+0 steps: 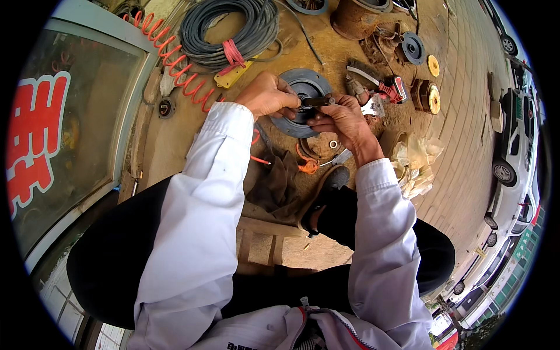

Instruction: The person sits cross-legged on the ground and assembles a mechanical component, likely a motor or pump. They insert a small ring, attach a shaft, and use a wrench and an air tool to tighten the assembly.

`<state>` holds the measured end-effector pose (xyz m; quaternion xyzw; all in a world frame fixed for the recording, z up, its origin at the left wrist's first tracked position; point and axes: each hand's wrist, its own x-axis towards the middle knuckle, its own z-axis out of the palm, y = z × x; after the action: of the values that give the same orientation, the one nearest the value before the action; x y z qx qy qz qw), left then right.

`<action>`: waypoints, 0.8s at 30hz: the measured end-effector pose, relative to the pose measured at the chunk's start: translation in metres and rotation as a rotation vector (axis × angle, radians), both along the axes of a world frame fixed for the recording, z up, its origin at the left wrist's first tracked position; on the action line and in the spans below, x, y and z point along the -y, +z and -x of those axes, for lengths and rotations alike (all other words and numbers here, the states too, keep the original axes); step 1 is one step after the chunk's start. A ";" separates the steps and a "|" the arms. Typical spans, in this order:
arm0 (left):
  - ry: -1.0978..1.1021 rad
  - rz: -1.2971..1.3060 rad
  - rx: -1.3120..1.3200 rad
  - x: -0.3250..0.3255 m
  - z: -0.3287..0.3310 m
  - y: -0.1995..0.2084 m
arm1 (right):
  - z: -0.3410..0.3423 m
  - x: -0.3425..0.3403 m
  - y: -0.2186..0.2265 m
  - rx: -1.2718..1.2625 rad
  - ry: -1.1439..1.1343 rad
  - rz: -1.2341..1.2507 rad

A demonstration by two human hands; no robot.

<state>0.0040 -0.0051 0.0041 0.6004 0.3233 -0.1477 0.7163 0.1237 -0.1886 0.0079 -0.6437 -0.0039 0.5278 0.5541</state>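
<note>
Both my hands meet above a round grey flanged disc [286,126] that lies on the dirty ground. A short dark metal rod [318,101] with a round end spans between them. My right hand [345,119] is closed, its thumb and fingers gripping the rod from the right. Pinched together, the fingertips of my left hand [269,98] close on the rod's left end, over the disc's hub. A small metal ring [333,144] lies just below my right hand. Beneath the disc sits a rusty round part [308,149], partly hidden.
A black hose coil [204,32] tied with pink cloth and a red spiral hose [172,55] lie far left. To the right are a power tool [396,88], a brass-faced pulley [433,98] and crumpled plastic [417,163]. A dark cloth [279,181] and an orange-handled tool [309,166] lie nearer.
</note>
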 end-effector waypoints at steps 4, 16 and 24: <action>0.024 -0.001 -0.007 0.000 0.000 0.005 | 0.000 -0.002 0.002 0.011 0.003 0.005; -0.044 0.018 -0.018 -0.005 0.000 -0.005 | 0.005 -0.004 0.004 0.034 -0.001 0.018; 0.012 0.056 -0.072 -0.004 -0.002 0.001 | 0.004 -0.004 0.003 0.031 0.015 0.048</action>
<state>0.0065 -0.0010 0.0053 0.5726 0.3481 -0.1736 0.7217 0.1197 -0.1844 0.0113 -0.6647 -0.0046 0.5219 0.5346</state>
